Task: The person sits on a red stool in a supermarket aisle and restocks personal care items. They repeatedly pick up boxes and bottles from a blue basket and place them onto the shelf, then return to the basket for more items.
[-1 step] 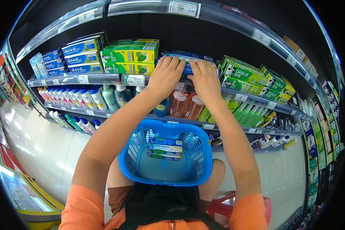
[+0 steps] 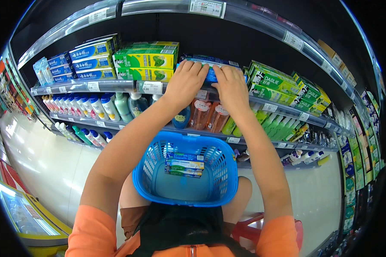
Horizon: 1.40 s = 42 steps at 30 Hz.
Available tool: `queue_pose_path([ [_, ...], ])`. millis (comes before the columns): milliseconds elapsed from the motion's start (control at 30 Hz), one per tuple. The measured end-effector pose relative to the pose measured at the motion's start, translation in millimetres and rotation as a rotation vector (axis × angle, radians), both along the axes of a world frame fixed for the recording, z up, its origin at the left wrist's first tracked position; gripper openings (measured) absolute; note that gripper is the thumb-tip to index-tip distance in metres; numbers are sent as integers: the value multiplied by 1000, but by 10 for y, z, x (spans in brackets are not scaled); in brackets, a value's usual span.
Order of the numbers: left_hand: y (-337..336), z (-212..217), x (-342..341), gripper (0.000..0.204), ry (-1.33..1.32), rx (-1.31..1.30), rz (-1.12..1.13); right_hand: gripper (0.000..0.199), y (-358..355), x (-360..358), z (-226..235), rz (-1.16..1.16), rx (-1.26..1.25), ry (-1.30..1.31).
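Note:
On the middle shelf, my left hand (image 2: 187, 83) and my right hand (image 2: 230, 86) reach over a blue toothpaste box (image 2: 211, 76). Their fingers are bent across its top, one hand toward each end, and the thumbs face each other; my palms and hands hide much of the box. More dark blue boxes show just behind my fingers. Below my forearms a blue plastic basket (image 2: 185, 200) rests at my lap. Several blue toothpaste boxes (image 2: 184, 165) lie inside it, near its far wall.
Green and yellow toothpaste boxes (image 2: 146, 62) are stacked to the left, green boxes (image 2: 273, 83) to the right. Bottles (image 2: 138, 105) line the shelf below. An upper shelf edge (image 2: 244, 19) overhangs. A red stool (image 2: 249, 233) is beside my leg, and a freezer (image 2: 28, 214) stands at left.

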State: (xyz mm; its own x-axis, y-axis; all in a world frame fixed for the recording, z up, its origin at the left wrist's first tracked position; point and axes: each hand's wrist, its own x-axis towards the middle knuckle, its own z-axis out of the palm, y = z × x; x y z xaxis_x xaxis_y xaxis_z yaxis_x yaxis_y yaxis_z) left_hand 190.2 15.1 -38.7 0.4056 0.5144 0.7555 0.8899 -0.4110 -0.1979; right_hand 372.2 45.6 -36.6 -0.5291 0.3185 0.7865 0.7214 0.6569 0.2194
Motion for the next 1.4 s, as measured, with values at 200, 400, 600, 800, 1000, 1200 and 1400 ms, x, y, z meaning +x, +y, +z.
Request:
queue_pose_path([
  [200, -701, 226, -73, 52, -76, 112, -99, 53, -630, 23, 165, 75, 46, 54],
  [400, -1049, -400, -135, 54, -79, -161, -132, 56, -956, 102, -351, 181, -289, -21],
  [600, -1053, -1425, -229, 50, -124, -524, -148, 53, -929, 62, -1300, 155, -560, -197],
  [800, -961, -2337, -260, 48, -8, -798, -43, 51, -841, -55, -2263, 61, -838, -313],
  [1000, -795, -2905, -269, 48, 84, -777, -27, 53, -771, -123, -2806, 10, -883, -308],
  [1200, -788, -3013, -200, 43, 156, -778, 57, 50, -756, -136, -3002, -6, -840, -351],
  [1400, -799, -3192, -192, 40, 157, -748, 52, 31, -746, -174, -3235, -21, -723, -352],
])
